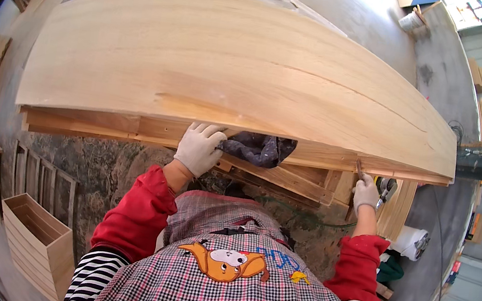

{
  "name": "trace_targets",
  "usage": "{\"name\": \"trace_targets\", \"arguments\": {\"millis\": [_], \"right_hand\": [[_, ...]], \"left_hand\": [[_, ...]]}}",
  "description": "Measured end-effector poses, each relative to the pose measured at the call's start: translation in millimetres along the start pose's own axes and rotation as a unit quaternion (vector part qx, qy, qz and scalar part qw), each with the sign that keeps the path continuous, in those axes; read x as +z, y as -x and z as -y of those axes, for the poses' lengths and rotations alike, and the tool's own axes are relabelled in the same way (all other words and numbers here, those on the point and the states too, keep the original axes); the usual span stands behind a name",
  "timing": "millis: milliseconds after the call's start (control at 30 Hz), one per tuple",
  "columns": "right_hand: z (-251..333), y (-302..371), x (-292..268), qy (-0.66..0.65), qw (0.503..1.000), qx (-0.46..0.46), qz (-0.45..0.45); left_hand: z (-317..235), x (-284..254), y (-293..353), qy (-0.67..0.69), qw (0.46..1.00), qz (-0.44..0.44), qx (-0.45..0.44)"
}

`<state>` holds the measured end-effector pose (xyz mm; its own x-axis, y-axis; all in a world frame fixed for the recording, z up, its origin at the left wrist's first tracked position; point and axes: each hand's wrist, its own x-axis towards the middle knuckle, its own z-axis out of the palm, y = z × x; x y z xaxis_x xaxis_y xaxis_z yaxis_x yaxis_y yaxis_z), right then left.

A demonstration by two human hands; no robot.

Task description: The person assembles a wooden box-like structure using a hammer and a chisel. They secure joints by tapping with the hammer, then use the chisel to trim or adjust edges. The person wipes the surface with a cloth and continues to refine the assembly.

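Observation:
A long pale wooden piece with a broad board face (235, 62) lies across the view in front of me. Below that board runs a recessed wooden ledge (89, 121). My left hand (199, 149), in a white work glove, is at this lower edge, fingers closed on a dark, paint-specked rag (260, 148) that rests along the ledge. My gloved right hand (366, 194) is closed round a thin brownish tool (359, 166), whose tip meets the ledge near its right end. The tool's exact kind is too small to tell.
Wooden frames (292, 180) and stacked boards (395, 211) sit below the piece. A white bucket (411, 242) stands at right, near a cable on the floor. At left are a slatted wooden box (36, 226) and a ladder-like frame (47, 174). Tools lie behind the piece.

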<state>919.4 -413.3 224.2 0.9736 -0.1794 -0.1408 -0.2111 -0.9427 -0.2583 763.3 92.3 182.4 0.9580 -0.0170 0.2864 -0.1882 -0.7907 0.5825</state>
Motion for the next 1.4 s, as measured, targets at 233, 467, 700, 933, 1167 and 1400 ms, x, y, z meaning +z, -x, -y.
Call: {"name": "trace_targets", "arguments": {"millis": [233, 467, 700, 933, 1167, 1400], "right_hand": [[61.0, -32.0, -0.9, 0.049, 0.994, -0.085, -0.042], [-15.7, 19.9, -10.8, -0.019, 0.996, 0.033, 0.076], [168.0, 102.8, 1.5, -0.277, 0.935, -0.092, 0.201], [325.3, 179.9, 106.9, -0.371, 0.78, -0.228, 0.45], [409.3, 192.9, 114.5, -0.43, 0.764, -0.224, 0.426], [385.2, 203.6, 106.9, -0.231, 0.824, -0.374, 0.359]], "left_hand": [[3.0, -2.7, 2.4, -0.015, 0.997, -0.049, 0.061], [5.3, -5.2, 13.9, 0.079, 0.993, -0.074, 0.044], [-5.4, -39.0, 84.4, 0.319, 0.902, -0.155, -0.247], [37.2, -39.7, 153.8, 0.464, 0.717, -0.395, -0.337], [37.0, -60.8, 144.6, 0.148, 0.865, -0.319, -0.357], [42.1, -69.3, 138.7, 0.156, 0.89, -0.288, -0.316]]}}
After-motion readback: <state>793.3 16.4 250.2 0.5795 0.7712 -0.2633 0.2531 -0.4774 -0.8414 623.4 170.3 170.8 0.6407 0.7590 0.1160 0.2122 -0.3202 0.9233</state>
